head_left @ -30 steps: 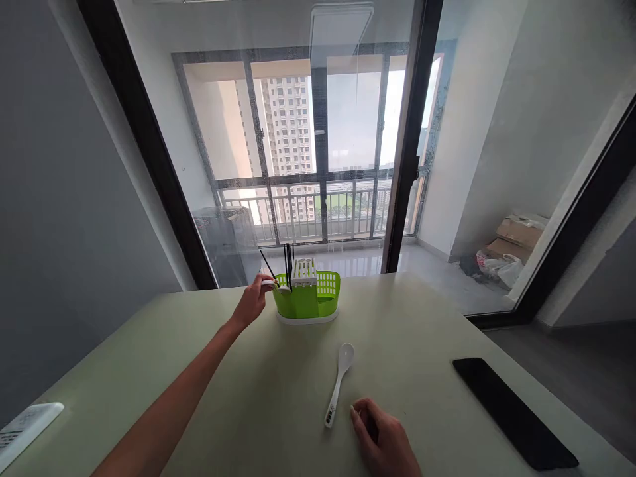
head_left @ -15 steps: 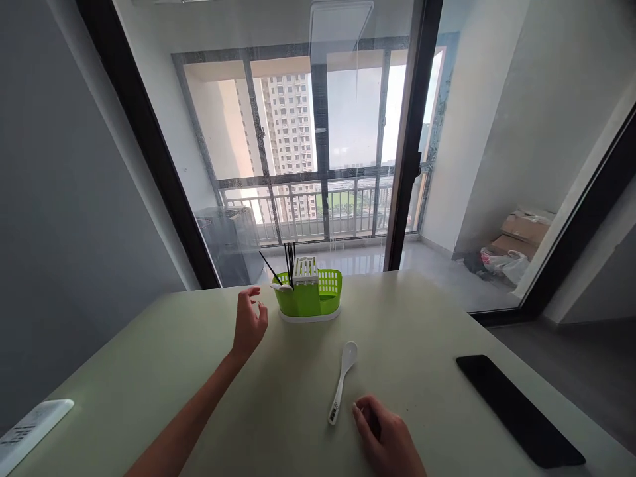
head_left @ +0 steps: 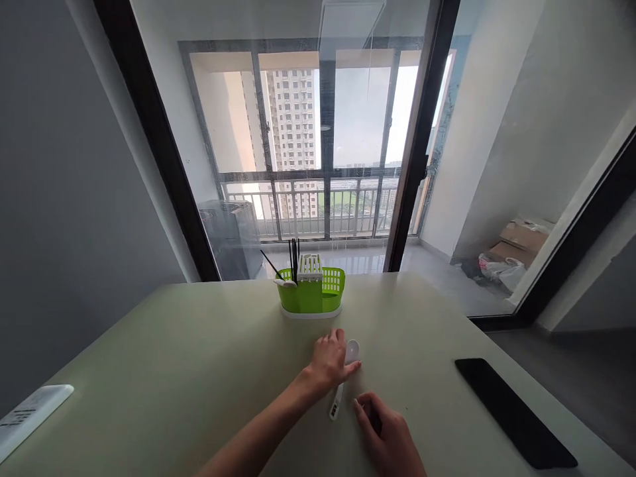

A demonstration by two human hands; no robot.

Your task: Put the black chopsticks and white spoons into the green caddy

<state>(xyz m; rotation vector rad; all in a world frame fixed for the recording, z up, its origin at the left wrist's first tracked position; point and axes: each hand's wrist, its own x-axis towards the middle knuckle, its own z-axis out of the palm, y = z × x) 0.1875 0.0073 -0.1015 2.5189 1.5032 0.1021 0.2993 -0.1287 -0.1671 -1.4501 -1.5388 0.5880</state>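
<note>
On the pale green table lies a white spoon [head_left: 352,350], its bowl pointing away from me and its handle toward me. My left hand [head_left: 328,358] is over the spoon's middle and hides part of the handle. Its thumb stretches out to the right, apart from the fingers, and the spoon is not visibly gripped. To the right of the handle's end, my right hand [head_left: 385,430] rests on the table with fingers loosely curled in; nothing shows in it. Beyond both hands stands a green cutlery holder [head_left: 311,298] with black chopsticks [head_left: 294,262] and white spoons [head_left: 285,283] in it.
A long black flat object [head_left: 514,411] lies on the table [head_left: 199,344] at the right. A white object with dark markings [head_left: 37,414] sits at the left edge. Glass sliding doors stand past the table's far edge, with cardboard boxes [head_left: 521,238] beyond them.
My left hand has moved right and nearer, from beside the green holder to over the spoon. My right hand stays in place, and the camera view has shifted slightly.
</note>
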